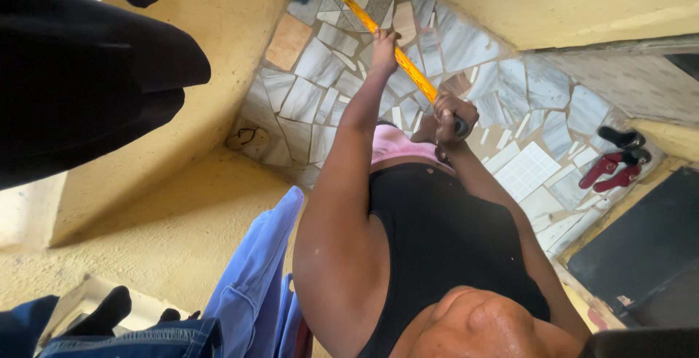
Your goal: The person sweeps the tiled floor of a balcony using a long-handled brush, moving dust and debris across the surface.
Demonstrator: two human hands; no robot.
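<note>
The orange broom handle (378, 34) runs from 12 o'clock toward the centre, over the broken-tile floor (328, 103). The left hand (384, 45) closes around its middle; the right hand (453, 114) grips its black end. Probably short, steady strokes work best. Red sandals (611, 172) lie at 3 o'clock.

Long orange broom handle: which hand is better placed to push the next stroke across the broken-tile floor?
Probably left. The left hand grips the long orange broom handle farther down, arm outstretched; the right hand holds its black top end near the body.

Both arms stretched down — left hand (384, 45) and right hand (453, 114) fisted.
</note>
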